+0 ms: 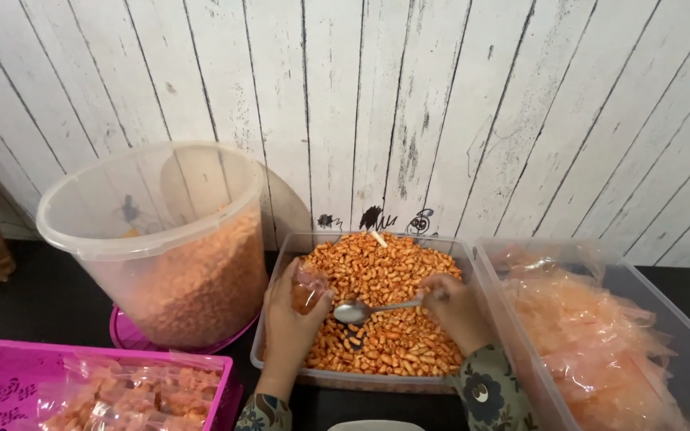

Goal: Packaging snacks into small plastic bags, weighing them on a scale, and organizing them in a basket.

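1. Head view, risk: the spoon sits level over the open tub of orange-coated snack pieces. Its bowl is just beside the mouth of the small clear bag. In my judgement, a tilt of the spoon short of the bag mouth would drop pieces back into the tub or over its near rim.
2. Second risk: the bag is soft and held on one side only; the mouth may fold shut, so pieces would slide off.
3. Left hand: closed around the bag, which stands upright at its 12 o'clock, partly filled.
4. Right hand: fingers pinched on the spoon handle; the bowl points to 9 o'clock from that hand, well clear of the knuckles.
5. Surroundings: big round container at 9 o'clock from the tub, bin of filled bags at 3 o'clock, pink tray at 8 o'clock.
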